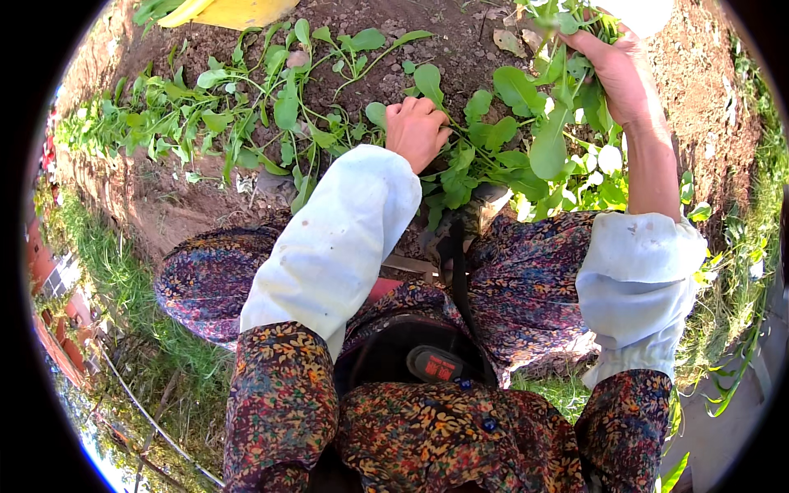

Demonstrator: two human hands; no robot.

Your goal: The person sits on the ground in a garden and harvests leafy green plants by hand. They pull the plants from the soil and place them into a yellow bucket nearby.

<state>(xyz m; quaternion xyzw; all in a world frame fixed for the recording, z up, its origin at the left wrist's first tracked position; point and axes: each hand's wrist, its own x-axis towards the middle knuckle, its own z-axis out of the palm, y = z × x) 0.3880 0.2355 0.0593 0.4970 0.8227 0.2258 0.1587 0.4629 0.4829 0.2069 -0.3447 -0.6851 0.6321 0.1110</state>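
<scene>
A row of leafy green plants [283, 105] grows in brown soil across the upper part of the view. My left hand [419, 130] is low among the stems near the middle, its fingers curled down at a plant base; whether they grip a stem is hidden. Raised at the upper right, my right hand [616, 68] is closed around a bunch of leafy greens [548, 142], whose leaves and stems hang below and beside the fingers. White sleeve covers reach over both forearms.
A yellow plastic object [231, 11] lies at the top edge, and a bright white thing [638, 12] is beyond my right hand. My knees in floral cloth [530, 277] flank a shoe [487, 206]. Grass [154, 302] borders the soil at left.
</scene>
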